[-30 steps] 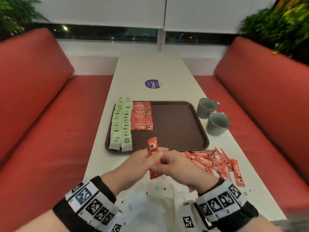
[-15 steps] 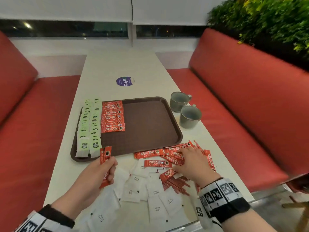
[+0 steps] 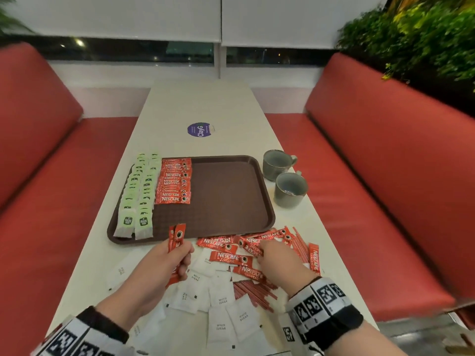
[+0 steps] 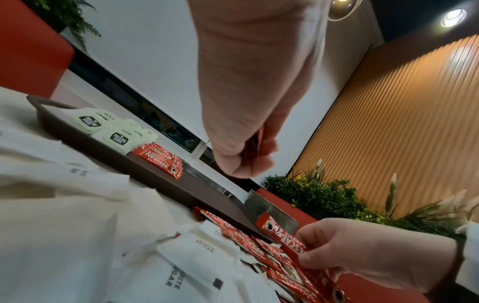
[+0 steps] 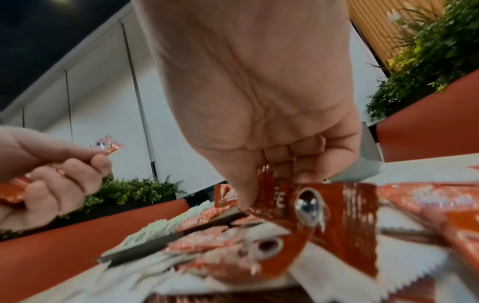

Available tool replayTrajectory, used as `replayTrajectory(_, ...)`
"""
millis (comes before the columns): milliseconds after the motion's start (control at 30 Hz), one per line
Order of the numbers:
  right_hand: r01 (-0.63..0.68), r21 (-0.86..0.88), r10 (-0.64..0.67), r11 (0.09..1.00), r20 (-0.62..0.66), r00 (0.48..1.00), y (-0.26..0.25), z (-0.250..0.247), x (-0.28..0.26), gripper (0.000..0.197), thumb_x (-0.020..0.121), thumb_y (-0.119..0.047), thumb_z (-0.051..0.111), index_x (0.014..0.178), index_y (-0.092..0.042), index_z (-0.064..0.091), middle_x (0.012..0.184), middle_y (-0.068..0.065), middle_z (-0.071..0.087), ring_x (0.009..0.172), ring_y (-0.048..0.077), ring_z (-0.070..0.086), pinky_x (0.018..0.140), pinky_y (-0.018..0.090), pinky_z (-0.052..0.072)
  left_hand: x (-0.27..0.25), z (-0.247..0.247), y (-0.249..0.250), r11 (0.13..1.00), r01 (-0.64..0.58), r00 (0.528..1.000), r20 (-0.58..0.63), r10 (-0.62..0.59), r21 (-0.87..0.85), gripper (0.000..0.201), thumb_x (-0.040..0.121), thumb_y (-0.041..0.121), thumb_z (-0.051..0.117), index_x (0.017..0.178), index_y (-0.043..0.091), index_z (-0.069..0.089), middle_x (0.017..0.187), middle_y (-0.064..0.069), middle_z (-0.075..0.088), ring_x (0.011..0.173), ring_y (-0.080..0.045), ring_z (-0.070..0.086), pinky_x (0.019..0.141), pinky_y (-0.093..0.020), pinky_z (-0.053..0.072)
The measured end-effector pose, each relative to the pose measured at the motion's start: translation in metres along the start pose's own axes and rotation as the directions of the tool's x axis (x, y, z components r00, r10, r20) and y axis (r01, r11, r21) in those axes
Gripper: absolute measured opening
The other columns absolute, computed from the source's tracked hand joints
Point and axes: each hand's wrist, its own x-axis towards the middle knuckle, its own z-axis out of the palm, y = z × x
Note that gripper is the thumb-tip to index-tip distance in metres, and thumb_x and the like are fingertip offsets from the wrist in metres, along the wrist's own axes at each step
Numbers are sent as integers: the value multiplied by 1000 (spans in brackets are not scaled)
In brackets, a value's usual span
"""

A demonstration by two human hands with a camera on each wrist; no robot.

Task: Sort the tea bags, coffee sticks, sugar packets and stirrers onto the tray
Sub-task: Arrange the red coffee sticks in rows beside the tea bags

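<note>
Left hand (image 3: 164, 268) clamped on gathered coffee sticks (image 3: 176, 237); right hand (image 3: 277, 260) pinched another stick (image 3: 250, 246) off the counter (image 3: 200, 106); best lifted singly, aligned before traying.

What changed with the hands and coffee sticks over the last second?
The hands parted: the left hand kept the coffee sticks it grips, while the right hand moved right to the loose pile and pinches one. The tray rows stayed put.

Glossy foil coffee sticks (image 3: 227, 257); textured plastic tray (image 3: 231, 196)
</note>
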Motion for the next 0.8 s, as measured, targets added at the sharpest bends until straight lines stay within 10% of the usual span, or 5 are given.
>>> replayTrajectory(200,108,375,-119,921,8,993,6,-32,-20,23,94,-23,55,72,-17,50,71,-6,49,61,7,43,55,21,34,-2,13,0,1000,-26,999,-28,26,-16,22,92,29,59,78,13,51,61,0,41,59,-14,38,64,-31,41)
replayTrajectory(333,196,594,-225,781,-25,974,-4,-49,-30,21,90,-23,61,77,-7,59,68,-2,51,60,8,43,57,22,35,-6,35,9,980,-139,990,20,137,140,22,86,27,67,71,17,54,54,6,40,51,-9,34,55,-23,36)
replayTrajectory(567,163,926,-332,340,-45,942,-40,-61,-23,12,90,-5,61,81,-8,68,72,5,67,61,10,60,61,23,49,-12,55,23,963,-255,946,227,232,81,10,85,10,67,93,16,66,67,10,66,54,3,56,51,-11,40)
replayTrajectory(800,129,919,-259,373,-30,965,-48,-50,-12,10,90,-2,61,88,-4,70,70,6,65,58,7,58,56,18,43,-8,28,12,985,-159,984,89,152,70,5,93,18,57,91,15,60,66,1,61,62,-7,53,66,-23,41)
